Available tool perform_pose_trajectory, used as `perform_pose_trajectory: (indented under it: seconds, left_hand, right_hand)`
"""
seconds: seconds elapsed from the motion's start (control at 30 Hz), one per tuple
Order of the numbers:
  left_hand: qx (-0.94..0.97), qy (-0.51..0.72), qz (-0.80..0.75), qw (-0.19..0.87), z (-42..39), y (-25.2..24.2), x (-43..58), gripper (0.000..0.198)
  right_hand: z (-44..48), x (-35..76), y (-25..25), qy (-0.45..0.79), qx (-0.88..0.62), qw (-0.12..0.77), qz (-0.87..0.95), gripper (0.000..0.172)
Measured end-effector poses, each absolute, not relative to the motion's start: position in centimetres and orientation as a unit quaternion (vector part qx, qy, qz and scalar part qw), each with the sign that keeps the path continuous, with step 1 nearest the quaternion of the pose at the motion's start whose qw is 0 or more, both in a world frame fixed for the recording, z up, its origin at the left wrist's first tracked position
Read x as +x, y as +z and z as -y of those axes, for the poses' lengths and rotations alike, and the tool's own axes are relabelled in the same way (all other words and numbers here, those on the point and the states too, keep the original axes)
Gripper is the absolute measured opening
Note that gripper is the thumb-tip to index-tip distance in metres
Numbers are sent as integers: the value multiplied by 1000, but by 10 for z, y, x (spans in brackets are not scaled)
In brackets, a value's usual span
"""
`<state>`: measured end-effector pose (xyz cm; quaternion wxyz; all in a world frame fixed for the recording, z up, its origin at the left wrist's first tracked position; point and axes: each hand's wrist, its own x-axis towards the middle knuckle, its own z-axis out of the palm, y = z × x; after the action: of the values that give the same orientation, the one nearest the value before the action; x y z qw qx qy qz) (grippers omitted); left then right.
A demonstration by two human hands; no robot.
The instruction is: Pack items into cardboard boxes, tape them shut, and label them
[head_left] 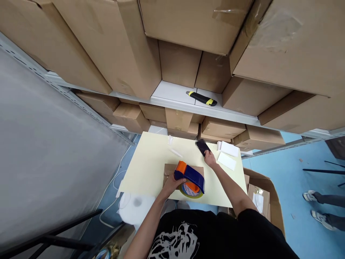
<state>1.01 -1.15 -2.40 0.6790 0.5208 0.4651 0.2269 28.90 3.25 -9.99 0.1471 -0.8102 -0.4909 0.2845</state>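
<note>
A blue and orange tape dispenser (192,177) with a roll of tape is in my left hand (172,184), its fingers closed on the side of it. The dispenser is over a small brown cardboard box (169,169) near the front of the cream table (142,165). Farther back and to the right, my right hand (209,157) is closed on the near end of a dark phone (202,146). White cards (226,160) and a white stack (229,148) are right of the phone. Clear plastic scraps (175,153) are on the table's back part.
A yellow and black box cutter (202,98) rests on the shelf (172,94) behind the table, among large cardboard boxes (185,21). At the right of the table, an open carton (275,201) holds smaller boxes. Another person's legs (329,199) show at far right. A white stool (137,208) is front left.
</note>
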Motion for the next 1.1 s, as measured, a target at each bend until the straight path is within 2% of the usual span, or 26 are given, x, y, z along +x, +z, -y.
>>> perform_pose_trajectory:
  seconds: [0.13,0.23,0.3,0.37,0.4,0.5,0.6,0.67,0.8,0.9,1.0,1.1]
  left_hand:
    - [511,234,-467,683,11,-26,10,43]
    - [512,230,-458,690,10,-24,11,41]
    - [514,232,-454,690,11,-23,13,40]
    - [523,234,-463,676,13,-21,17,40]
    - [531,234,-473,663,15,-20,20,41]
    - [578,216,-504,604,19,-13,28,43]
    - [636,184,-501,558,17,-2,26,45]
    - [650,178,-451,585,10,6,13,50]
    - [591,171,-310,724,-5,18,-24,63]
    - [537,211,-317,753,-10,22,-37,52]
    - [511,244,-399,721,-12,24,-31,50]
    - [539,220,-429,691,-12,25,-22,37]
  right_hand:
    - [-43,280,-85,287,-807,154,493,20]
    - [-29,265,-54,315,-785,179,502,19]
    - [-6,251,-27,383,-730,217,522,30]
    - [22,237,0,513,-605,297,532,42]
    - [35,231,11,533,-570,303,547,46]
    - [62,214,30,469,-606,259,588,65]
    - [67,206,31,393,-641,233,617,62]
    - [66,206,32,369,-622,226,653,58]
    - [63,207,43,307,-623,208,689,57]
    - [64,205,53,274,-633,183,701,56]
    - [64,199,59,250,-624,162,722,54]
    - [65,193,63,226,-618,154,737,53]
